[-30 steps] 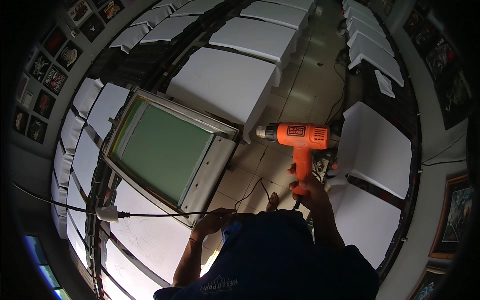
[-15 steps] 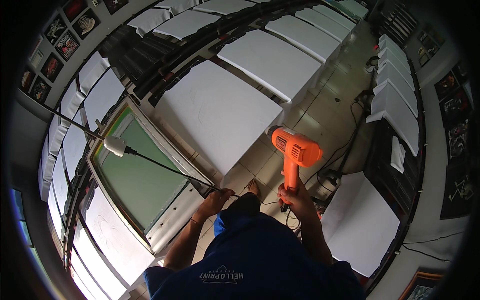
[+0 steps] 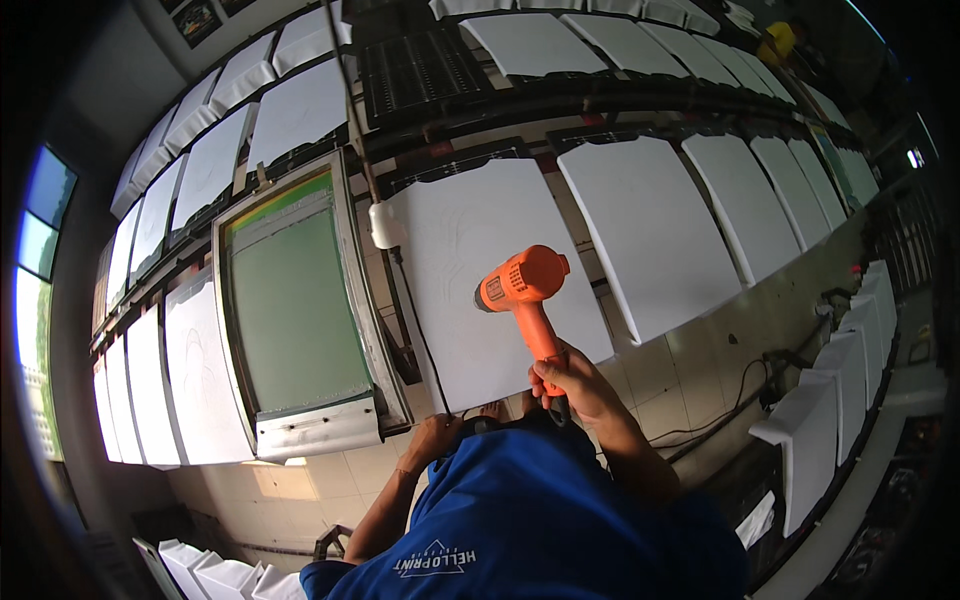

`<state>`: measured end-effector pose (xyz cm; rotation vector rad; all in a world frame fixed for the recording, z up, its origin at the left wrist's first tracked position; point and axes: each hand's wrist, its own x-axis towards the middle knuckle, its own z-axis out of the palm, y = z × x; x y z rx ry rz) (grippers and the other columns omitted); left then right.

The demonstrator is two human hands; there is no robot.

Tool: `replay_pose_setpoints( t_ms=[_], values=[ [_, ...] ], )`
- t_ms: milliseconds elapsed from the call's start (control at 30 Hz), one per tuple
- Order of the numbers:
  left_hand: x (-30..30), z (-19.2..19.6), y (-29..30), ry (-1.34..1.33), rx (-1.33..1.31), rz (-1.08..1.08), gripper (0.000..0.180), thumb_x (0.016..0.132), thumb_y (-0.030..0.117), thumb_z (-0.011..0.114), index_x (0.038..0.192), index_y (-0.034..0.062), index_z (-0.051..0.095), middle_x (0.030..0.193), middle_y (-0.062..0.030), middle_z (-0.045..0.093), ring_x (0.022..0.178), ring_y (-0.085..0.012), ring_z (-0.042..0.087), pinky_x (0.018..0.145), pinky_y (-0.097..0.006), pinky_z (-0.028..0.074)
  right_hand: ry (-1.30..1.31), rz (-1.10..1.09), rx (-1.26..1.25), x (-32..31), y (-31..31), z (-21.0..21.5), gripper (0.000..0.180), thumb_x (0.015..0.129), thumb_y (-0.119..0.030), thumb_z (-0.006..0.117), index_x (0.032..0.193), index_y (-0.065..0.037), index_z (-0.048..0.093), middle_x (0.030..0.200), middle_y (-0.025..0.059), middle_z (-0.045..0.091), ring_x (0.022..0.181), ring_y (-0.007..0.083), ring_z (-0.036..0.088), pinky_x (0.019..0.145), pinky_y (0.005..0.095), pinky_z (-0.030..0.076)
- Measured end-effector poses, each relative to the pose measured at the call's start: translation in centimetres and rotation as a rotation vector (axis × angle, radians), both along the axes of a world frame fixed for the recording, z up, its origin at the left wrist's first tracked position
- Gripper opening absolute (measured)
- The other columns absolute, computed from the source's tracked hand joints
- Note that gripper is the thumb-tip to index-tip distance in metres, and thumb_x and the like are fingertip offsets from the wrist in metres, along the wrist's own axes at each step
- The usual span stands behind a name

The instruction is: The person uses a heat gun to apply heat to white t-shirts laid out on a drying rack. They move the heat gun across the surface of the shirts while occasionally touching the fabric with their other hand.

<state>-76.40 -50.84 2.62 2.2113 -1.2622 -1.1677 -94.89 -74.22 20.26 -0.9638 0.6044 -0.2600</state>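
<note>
I find the orange heat gun [image 3: 528, 278] raised in front of the person's body, above the near end of a white-covered board [image 3: 465, 225] as my camera looks down, its nozzle aimed left; I cannot tell the height or whether it is running. The right hand [image 3: 568, 382] is wrapped around the handle. If it is hot and the wrist dips, I judge the white covering could scorch, the cause being a nozzle brought too close or held too long over one spot. The left hand [image 3: 436, 437], by the waist, appears curled about the black cord [image 3: 418, 320], which runs almost straight up to a white connector [image 3: 384, 226] hanging from an overhead cable [image 3: 350, 100]. A step away or a tug by that hand could part the plug, or drag the cord across the covering and crease it. Just left of the board, the green-meshed frame [image 3: 290, 300] lies near the connector; a swing of the cable could knock it, and stray heat could harm its mesh. Farther right, loose cables [image 3: 735, 408] on the tiled floor [image 3: 690, 375] present a tripping risk to bare feet.
</note>
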Motion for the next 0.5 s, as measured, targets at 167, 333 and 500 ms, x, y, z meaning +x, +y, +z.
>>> replay_pose_setpoints(
  t_ms=[167,333,500],
  values=[
    [-2.1,2.0,0.9,0.024,-0.208,0.507,0.032,0.096,0.023,0.051,0.088,-0.0040,0.066,0.086,-0.0241,0.067,0.085,-0.0382,0.066,0.073,-0.042,0.050,0.047,0.251,-0.156,7.6,-10.5,1.4,0.038,0.093,-0.034,0.060,0.108,0.000,0.053,0.077,0.0043,0.057,0.065,0.0115,0.058,0.048,0.0243,0.046],
    [-4.6,1.3,4.1,-0.158,-0.230,0.973,0.035,0.099,0.024,0.048,0.083,-0.0043,0.063,0.074,-0.0190,0.067,0.070,-0.0348,0.065,0.065,-0.041,0.049,0.151,0.284,-0.247,16.8,-17.5,2.7,0.047,0.090,-0.040,0.065,0.108,0.001,0.054,0.074,0.0032,0.057,0.064,0.0088,0.058,0.047,0.0215,0.044],
    [-5.9,0.1,6.1,-0.244,-0.217,1.189,0.028,0.098,0.016,0.050,0.081,-0.0029,0.061,0.075,-0.0174,0.065,0.065,-0.0308,0.061,0.060,-0.038,0.045,0.209,0.276,-0.288,20.4,-19.0,0.4,0.038,0.087,-0.039,0.067,0.092,-0.003,0.057,0.071,0.0022,0.056,0.063,0.0090,0.057,0.049,0.0221,0.044]
  ],
)
